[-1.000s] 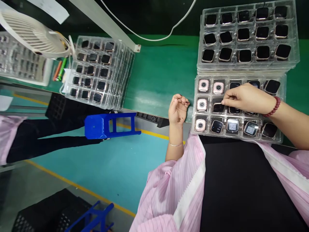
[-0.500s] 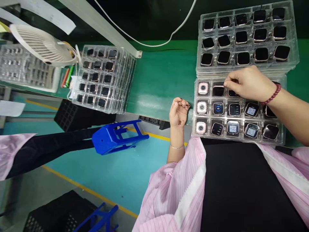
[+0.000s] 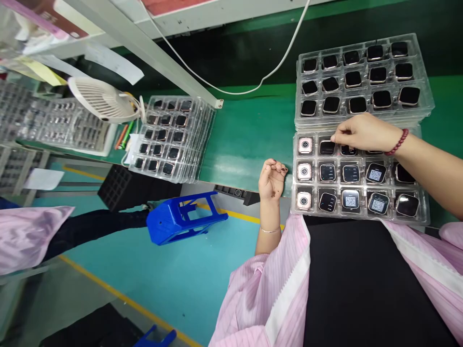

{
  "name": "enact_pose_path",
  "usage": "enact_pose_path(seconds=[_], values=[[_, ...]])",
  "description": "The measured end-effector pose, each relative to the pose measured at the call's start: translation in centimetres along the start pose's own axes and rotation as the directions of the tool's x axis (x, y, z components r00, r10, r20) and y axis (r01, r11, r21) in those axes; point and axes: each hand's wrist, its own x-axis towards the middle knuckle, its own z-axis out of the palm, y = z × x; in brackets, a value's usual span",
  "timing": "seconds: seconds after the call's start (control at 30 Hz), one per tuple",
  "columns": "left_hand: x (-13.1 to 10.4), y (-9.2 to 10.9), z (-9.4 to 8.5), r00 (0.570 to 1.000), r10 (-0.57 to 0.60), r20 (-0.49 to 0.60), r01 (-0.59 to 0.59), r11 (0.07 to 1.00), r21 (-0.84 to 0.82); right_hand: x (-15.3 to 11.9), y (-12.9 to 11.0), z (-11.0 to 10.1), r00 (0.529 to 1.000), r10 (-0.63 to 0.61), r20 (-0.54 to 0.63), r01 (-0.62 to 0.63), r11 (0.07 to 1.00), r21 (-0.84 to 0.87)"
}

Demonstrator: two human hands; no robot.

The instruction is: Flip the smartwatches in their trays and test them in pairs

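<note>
My right hand reaches over the near clear plastic tray. Its thumb and forefinger are pinched at the right edge of a dark-screened smartwatch in the top row, second pocket. The watch sits in its pocket. Below it, a smartwatch shows lines of text; some others show QR codes, such as one smartwatch. The left column holds pink-backed smartwatches turned sensor side up. My left hand rests palm up by the bench edge, left of the tray, its fingers loosely curled and nothing in it.
Behind the near tray is a stack of trays of dark-screened watches. Further left stand another tray stack, a white fan and a metal post. A white cable hangs above. A blue stool and another person's leg are at left.
The view has tilted, showing more of the shelf above. The watch in the middle row, second pocket, has changed from a blue ring to text lines. Both hands keep their places.
</note>
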Motion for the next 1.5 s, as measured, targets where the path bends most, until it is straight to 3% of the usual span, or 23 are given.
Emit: enact_pose_path(seconds=[0.17,0.3,0.37,0.47,0.53,0.73,0.83,1.23,1.4,1.5], values=[[-0.3,0.1,0.0,1.0,0.004,0.024,-0.004,1.0,-0.025,0.0,-1.2,0.0,0.997,0.004,-0.079,-0.008,0.998,-0.056],[-0.5,0.2,-0.1,0.999,0.01,0.05,-0.007,0.998,-0.062,0.2,-4.0,1.0,0.972,-0.139,-0.188,0.102,0.976,-0.193],[-0.5,0.1,-0.2,0.998,0.012,0.067,-0.006,0.995,-0.095,0.5,-5.5,1.7,0.976,-0.174,-0.128,0.137,0.957,-0.256],[-0.4,0.0,-0.3,0.997,0.016,0.072,-0.008,0.993,-0.114,0.9,-7.2,2.1,0.993,-0.115,-0.001,0.108,0.935,-0.337],[-0.3,-0.1,-0.3,0.998,0.017,0.061,-0.011,0.995,-0.101,1.2,-7.7,1.7,0.996,-0.091,0.015,0.091,0.938,-0.334],[-0.2,0.0,-0.3,1.0,-0.001,0.027,0.003,0.999,-0.044,2.6,-6.5,0.9,0.996,-0.087,-0.016,0.08,0.968,-0.236],[-0.3,-0.1,-0.4,0.999,-0.013,0.036,0.015,0.997,-0.07,3.2,-5.5,1.3,0.999,-0.053,-0.007,0.049,0.966,-0.252],[-0.4,-0.1,0.1,0.997,-0.035,0.071,0.048,0.978,-0.203,3.2,-3.9,2.2,0.988,-0.144,-0.048,0.139,0.986,-0.093],[-0.5,0.1,0.2,0.994,-0.013,0.108,0.041,0.965,-0.26,3.2,-4.1,3.1,0.966,-0.177,-0.186,0.125,0.957,-0.26],[-0.5,0.1,0.3,0.994,-0.01,0.106,0.038,0.962,-0.269,1.3,-5.6,4.0,0.954,-0.256,-0.155,0.196,0.925,-0.325]])
